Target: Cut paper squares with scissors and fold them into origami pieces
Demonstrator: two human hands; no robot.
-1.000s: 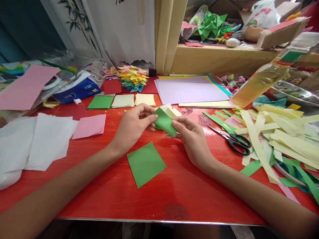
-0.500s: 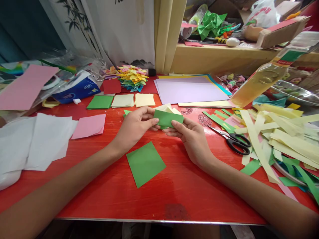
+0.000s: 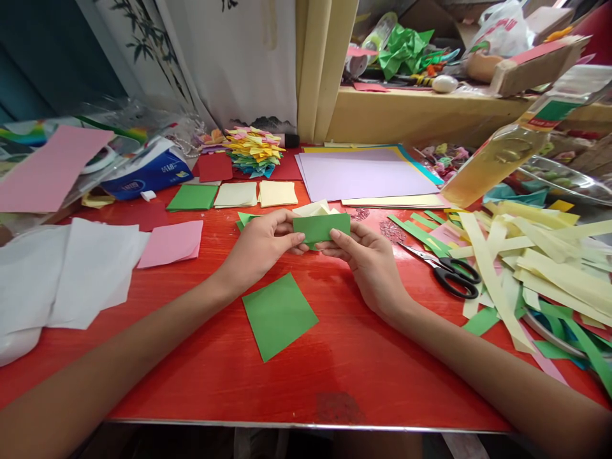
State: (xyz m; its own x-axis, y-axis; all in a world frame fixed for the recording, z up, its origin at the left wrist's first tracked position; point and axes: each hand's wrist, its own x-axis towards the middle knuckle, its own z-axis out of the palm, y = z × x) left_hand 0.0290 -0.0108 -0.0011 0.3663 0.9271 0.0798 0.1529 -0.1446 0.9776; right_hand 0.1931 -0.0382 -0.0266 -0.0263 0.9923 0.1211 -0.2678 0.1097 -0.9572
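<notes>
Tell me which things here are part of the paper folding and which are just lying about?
In use: folded green paper, left hand, right hand.
Lying about: green square, scissors, paper strips, lilac sheet, pink square.

Left hand and right hand: both bare, no gloves. No rings, watch or bands visible on either wrist. Forearms bare along their whole visible length up to the frame edge; no sleeve in view. Fingers slender, with short, unpainted nails. No marks, plasters or writing seen on either arm.
</notes>
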